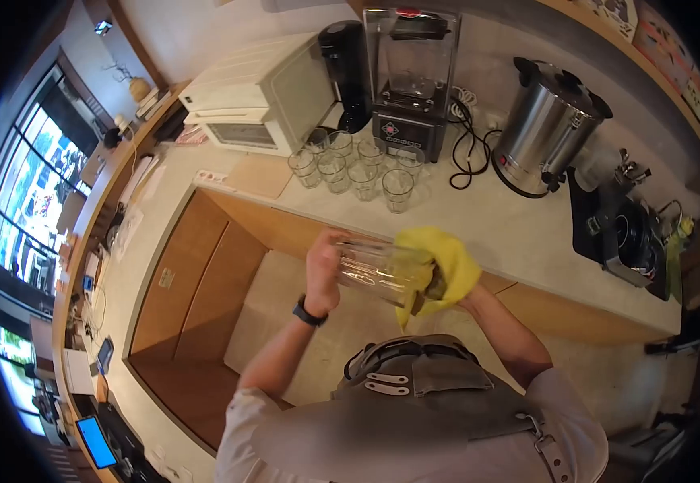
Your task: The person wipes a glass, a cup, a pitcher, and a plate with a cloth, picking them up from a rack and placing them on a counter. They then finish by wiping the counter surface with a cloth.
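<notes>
Held sideways in front of my apron is a large clear glass container (370, 266); whether it is a jug or a jar I cannot make out. My left hand (323, 270) is closed around its left end, with a dark band on the wrist. At the other end, a yellow cloth (450, 262) wraps over the glass and drapes down. My right hand (437, 287) is mostly hidden in that cloth, gripping it against the container's right end. Beyond, on the counter (446, 213), stand several drinking glasses (363, 179).
Along the wall are a cream toaster oven (265, 97), a black cylindrical appliance (348, 76), a blender (408, 88) and a steel urn (549, 129). A black cable (469, 161) lies between blender and urn. At right is a sink area with a black tray (599, 217). Wooden cabinets (213, 278) curve leftward.
</notes>
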Demonstrator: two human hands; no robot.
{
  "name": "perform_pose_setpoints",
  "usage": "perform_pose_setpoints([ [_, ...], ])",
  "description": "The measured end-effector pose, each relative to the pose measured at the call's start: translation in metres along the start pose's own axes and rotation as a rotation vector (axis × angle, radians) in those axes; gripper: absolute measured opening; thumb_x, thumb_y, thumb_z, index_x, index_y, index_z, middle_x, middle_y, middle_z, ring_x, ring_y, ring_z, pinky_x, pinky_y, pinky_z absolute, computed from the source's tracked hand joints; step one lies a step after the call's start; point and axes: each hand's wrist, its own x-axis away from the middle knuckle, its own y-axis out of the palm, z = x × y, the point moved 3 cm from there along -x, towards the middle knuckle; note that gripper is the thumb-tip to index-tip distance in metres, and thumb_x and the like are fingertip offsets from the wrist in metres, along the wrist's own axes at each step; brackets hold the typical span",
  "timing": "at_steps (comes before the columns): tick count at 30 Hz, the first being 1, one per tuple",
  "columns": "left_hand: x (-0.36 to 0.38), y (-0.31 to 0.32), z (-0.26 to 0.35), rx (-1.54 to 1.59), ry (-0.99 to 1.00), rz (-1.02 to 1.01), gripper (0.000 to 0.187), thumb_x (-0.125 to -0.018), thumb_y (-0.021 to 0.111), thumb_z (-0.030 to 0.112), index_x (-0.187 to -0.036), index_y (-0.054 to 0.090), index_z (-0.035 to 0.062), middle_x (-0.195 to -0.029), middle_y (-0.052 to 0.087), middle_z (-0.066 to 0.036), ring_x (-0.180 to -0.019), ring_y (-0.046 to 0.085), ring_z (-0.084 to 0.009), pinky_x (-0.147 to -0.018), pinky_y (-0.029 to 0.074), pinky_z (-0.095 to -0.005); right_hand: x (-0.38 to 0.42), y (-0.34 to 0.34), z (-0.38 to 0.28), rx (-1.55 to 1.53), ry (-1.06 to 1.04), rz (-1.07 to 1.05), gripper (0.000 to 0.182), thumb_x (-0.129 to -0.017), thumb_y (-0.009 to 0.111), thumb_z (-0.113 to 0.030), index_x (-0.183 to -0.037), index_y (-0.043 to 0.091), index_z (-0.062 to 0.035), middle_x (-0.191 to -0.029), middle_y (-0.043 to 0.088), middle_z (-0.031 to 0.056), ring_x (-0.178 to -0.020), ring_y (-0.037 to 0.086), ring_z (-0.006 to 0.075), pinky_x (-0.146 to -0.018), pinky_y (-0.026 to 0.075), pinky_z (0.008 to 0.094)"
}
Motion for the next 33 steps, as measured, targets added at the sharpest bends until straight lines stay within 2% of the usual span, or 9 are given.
perform_pose_setpoints([
  [2, 0.009, 0.034, -0.006, 0.677, -0.5, 0.193, 0.065, -0.094, 0.042, 0.065, -0.121, 0.063, 0.0093, -0.094, 0.071, -0.007, -0.057, 0.058, -0.016, -0.053, 0.048, -0.0339, 0.031, 0.045, -0.035, -0.103, -0.06, -0.078, 0.053, -0.104, 0.048, -0.043, -0.146, 0.047, -0.0102, -0.138, 0.058, 0.0059, -0.117, 0.062, 0.0205, -0.101, 0.053, 0.0416],
  [3, 0.015, 0.024, -0.047, 1.127, -0.594, -0.411, 0.074, -0.095, 0.033, 0.071, -0.127, 0.06, 0.0094, -0.1, 0.071, -0.006, -0.069, 0.066, -0.0172, -0.061, 0.054, -0.032, 0.046, 0.088, -0.048, -0.241, 0.002, -0.18, 0.066, -0.096, 0.067, -0.038, -0.15, 0.043, -0.0083, -0.144, 0.055, 0.0103, -0.128, 0.056, 0.0232, -0.108, 0.046, 0.0432],
  [7, 0.035, 0.087, -0.089, 0.937, -0.999, -0.189, 0.07, -0.095, 0.04, 0.069, -0.13, 0.058, 0.0105, -0.11, 0.07, -0.007, -0.089, 0.068, -0.0193, -0.073, 0.056, -0.0348, 0.035, 0.111, -0.071, 0.92, -0.488, -0.18, 0.091, -0.068, 0.092, -0.032, -0.143, 0.046, -0.0074, -0.135, 0.057, 0.0075, -0.122, 0.057, 0.0199, -0.105, 0.045, 0.0357],
  [10, 0.03, 0.099, -0.071, -0.227, 0.181, -0.269, 0.063, -0.096, 0.051, 0.06, -0.133, 0.053, 0.0101, -0.12, 0.065, -0.008, -0.109, 0.063, -0.022, -0.094, 0.051, -0.0404, 0.03, 0.141, -0.077, 0.774, -0.743, -0.003, 0.088, -0.062, 0.095, -0.026, -0.135, 0.049, -0.0051, -0.122, 0.059, 0.0056, -0.111, 0.059, 0.0167, -0.098, 0.046, 0.0307],
  [13, 0.019, 0.105, -0.096, 0.267, 0.077, -0.092, 0.067, -0.096, 0.052, 0.059, -0.14, 0.046, 0.0092, -0.127, 0.06, -0.007, -0.117, 0.057, -0.0216, -0.1, 0.046, -0.04, 0.023, 0.104, -0.041, 1.025, -0.94, 0.344, 0.082, -0.068, 0.092, -0.023, -0.135, 0.048, -0.002, -0.124, 0.058, 0.0068, -0.113, 0.058, 0.0186, -0.101, 0.047, 0.0341],
  [18, 0.015, 0.11, -0.103, 0.54, 0.126, 0.085, 0.067, -0.101, 0.045, 0.059, -0.146, 0.04, 0.0089, -0.139, 0.052, -0.007, -0.128, 0.05, -0.0208, -0.106, 0.042, -0.0391, 0.044, 0.114, -0.027, 0.57, -0.691, 0.084, 0.08, -0.077, 0.087, -0.019, -0.143, 0.045, -0.0034, -0.138, 0.055, 0.0101, -0.127, 0.053, 0.0229, -0.106, 0.045, 0.0405],
  [23, 0.011, 0.09, -0.065, 1.001, -0.221, -0.311, 0.064, -0.099, 0.049, 0.051, -0.146, 0.041, 0.0083, -0.141, 0.051, -0.008, -0.129, 0.051, -0.0217, -0.108, 0.043, -0.0379, 0.081, 0.109, -0.033, 0.188, -0.387, 0.152, 0.082, -0.078, 0.086, -0.028, -0.145, 0.045, -0.004, -0.145, 0.05, 0.0125, -0.136, 0.047, 0.0269, -0.114, 0.036, 0.0458],
  [28, 0.036, 0.111, -0.076, 1.381, -0.902, -0.371, 0.066, -0.094, 0.065, 0.037, -0.147, 0.041, 0.0065, -0.143, 0.051, -0.009, -0.13, 0.052, -0.0226, -0.109, 0.044, -0.0383, 0.09, 0.169, -0.095, 1.577, -0.545, -0.256, 0.088, -0.068, 0.09, -0.031, -0.14, 0.049, -0.0019, -0.141, 0.052, 0.0185, -0.137, 0.044, 0.0334, -0.114, 0.035, 0.0467],
  [33, 0.027, 0.107, -0.083, 0.836, -0.411, -0.36, 0.072, -0.088, 0.077, 0.021, -0.148, 0.04, 0.005, -0.143, 0.052, -0.01, -0.129, 0.053, -0.0221, -0.109, 0.045, -0.0372, 0.07, 0.129, -0.06, 1.195, -0.837, 0.12, 0.07, -0.081, 0.079, -0.021, -0.14, 0.048, 0.0012, -0.139, 0.053, 0.0161, -0.126, 0.053, 0.0252, -0.106, 0.045, 0.0398],
])
